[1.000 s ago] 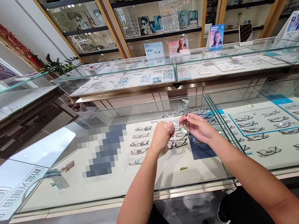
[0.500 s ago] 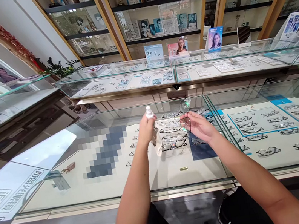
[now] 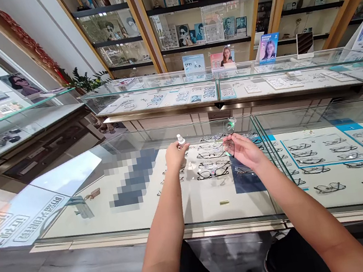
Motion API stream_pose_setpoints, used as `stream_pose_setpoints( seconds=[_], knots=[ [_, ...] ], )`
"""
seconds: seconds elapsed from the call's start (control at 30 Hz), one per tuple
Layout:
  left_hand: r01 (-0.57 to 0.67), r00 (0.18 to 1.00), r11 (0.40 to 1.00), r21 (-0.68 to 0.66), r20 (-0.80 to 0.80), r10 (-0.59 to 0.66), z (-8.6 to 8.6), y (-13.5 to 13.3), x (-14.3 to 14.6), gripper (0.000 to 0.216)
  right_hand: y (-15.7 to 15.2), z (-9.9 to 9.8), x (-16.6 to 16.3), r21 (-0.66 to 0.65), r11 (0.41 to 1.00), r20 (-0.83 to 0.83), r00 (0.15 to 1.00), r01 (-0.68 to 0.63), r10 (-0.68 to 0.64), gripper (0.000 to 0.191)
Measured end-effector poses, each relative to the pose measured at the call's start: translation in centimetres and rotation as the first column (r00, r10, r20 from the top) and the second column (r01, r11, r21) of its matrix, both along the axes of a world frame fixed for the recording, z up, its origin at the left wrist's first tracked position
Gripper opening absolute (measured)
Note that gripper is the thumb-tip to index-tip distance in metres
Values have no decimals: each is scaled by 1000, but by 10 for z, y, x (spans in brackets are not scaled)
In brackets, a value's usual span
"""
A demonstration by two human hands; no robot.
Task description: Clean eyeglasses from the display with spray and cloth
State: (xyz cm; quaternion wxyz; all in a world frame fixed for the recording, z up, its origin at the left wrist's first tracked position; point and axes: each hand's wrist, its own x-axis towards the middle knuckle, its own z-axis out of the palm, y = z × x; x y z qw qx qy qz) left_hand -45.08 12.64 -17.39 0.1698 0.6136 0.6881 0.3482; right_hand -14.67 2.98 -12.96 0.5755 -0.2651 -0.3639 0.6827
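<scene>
1. The left hand [image 3: 175, 156] is seen closed around a spray bottle [image 3: 181, 141], with the white cap poking up above the fingers. A pale cloth [image 3: 191, 166] appears to be tucked just under the fist, though that cannot be made out for sure.
2. The right hand [image 3: 247, 152] is pinched on a pair of glasses [image 3: 229, 147]. They are gripped by thumb and fingertips at one lens rim and held up off the glass.
3. Both hands are held over the middle of the counter [image 3: 115, 238], nearer its far edge than its front edge, with a clear gap between them.
4. The glasses are judged light, thin and easily bent, with lenses that smear. They are best taken by the rim or the arm, never by the lens face. The bottle is judged light, stiff and smooth, and best gripped round its body.
5. Under the glass, rows of display frames [image 3: 213, 173] are laid out below the hands, with a dark blue mat [image 3: 245, 181] beneath the right wrist. A small brass piece [image 3: 224, 202] lies nearer the front edge, and a key tag [image 3: 92, 195] is seen toward the left end.
</scene>
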Motion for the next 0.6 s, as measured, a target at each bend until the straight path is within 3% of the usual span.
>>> stream_pose_setpoints(
  seconds=[0.27, 0.37, 0.47, 0.6],
  knots=[
    [28, 999, 998, -55, -20, -30, -11, 4, 3, 28, 0, 1, 1, 9, 1000, -8, 1000, -8, 8, 33],
    [9, 1000, 998, -59, 27, -7, -9, 3, -1, 38, 0, 0, 1, 11, 1000, -3, 1000, -13, 13, 33],
    [-108, 989, 994, -23, 102, 110, -1, 2, -14, 50, 1, -1, 1, 18, 1000, -1, 1000, -12, 12, 34],
    [-306, 934, 945, 115, 227, 275, 16, -2, -38, 38, 3, -2, 2, 17, 1000, -3, 1000, -2, 2, 32]
  ],
)
